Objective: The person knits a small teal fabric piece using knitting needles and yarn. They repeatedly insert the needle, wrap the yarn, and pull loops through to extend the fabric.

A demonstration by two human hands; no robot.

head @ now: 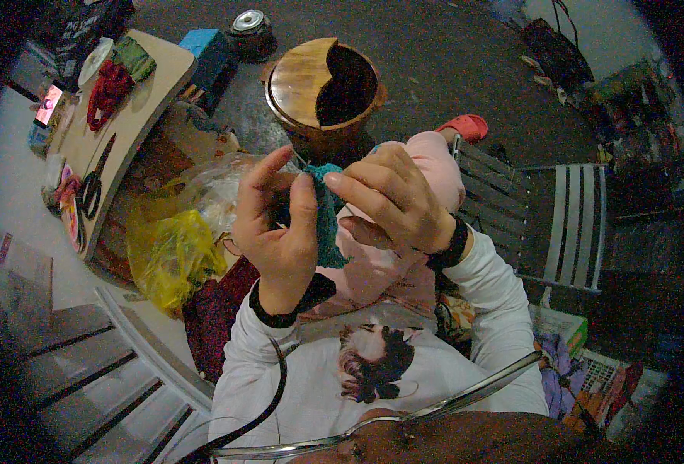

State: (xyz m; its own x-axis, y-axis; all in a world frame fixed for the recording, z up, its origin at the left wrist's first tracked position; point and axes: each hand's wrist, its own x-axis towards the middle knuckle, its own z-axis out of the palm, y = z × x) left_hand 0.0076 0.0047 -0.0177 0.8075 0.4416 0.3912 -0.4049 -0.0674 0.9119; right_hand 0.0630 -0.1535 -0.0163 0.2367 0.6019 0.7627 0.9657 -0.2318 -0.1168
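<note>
A teal knitted piece (328, 235) hangs between my hands, above my pink-clad lap. My left hand (278, 226) grips its upper left side, thumb against the fabric and index finger raised. A thin metallic needle (300, 158) projects from the top edge of the knitting near that fingertip. From the other side, my right hand (397, 194) pinches the top right edge between thumb and fingers. A thin pale line runs below the right fingertips; whether it is needle or yarn I cannot tell. Dark bands circle both wrists.
A wooden tub (298, 87) with a partial lid stands ahead. On the left table (145, 87) lie scissors (95, 185), red yarn (109, 90) and a lit phone (49, 105). Yellow and clear plastic bags (174, 255) bulge beside my left arm. A slatted chair (574, 226) is at right.
</note>
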